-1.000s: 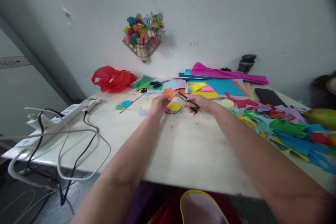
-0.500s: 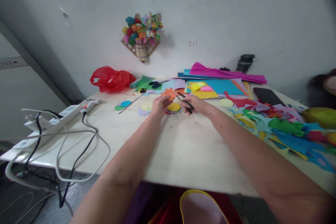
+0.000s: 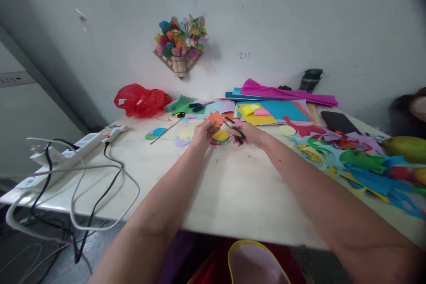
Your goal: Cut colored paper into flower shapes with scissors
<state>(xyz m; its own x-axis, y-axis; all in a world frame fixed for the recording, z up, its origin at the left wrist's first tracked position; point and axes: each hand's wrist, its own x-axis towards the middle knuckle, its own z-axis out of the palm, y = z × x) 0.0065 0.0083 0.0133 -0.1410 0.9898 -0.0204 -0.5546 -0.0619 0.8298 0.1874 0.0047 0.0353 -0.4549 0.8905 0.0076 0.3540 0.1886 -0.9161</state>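
Note:
My left hand (image 3: 204, 133) pinches an orange paper piece (image 3: 215, 118) with a scalloped, flower-like edge. My right hand (image 3: 248, 132) grips black-handled scissors (image 3: 237, 130), whose blades part and reach toward the right edge of the orange paper. Between the hands, a yellow disc (image 3: 220, 136) lies on top of a round object on the table, its lower part partly hidden. Left of my left hand are pale yellow and lilac paper cutouts (image 3: 183, 141).
A power strip (image 3: 76, 148) with loose cables lies at left. Behind are a red plastic bag (image 3: 140, 100), spare scissors (image 3: 198, 107) and coloured sheets (image 3: 282, 110). At right are a phone (image 3: 339, 122) and a heap of paper scraps (image 3: 362, 159). A person's head (image 3: 411, 106) shows at the right edge.
Very little differs. The scissors and the orange paper stay in nearly the same place, with only a slight shift of the scissor blades beside the paper's edge.

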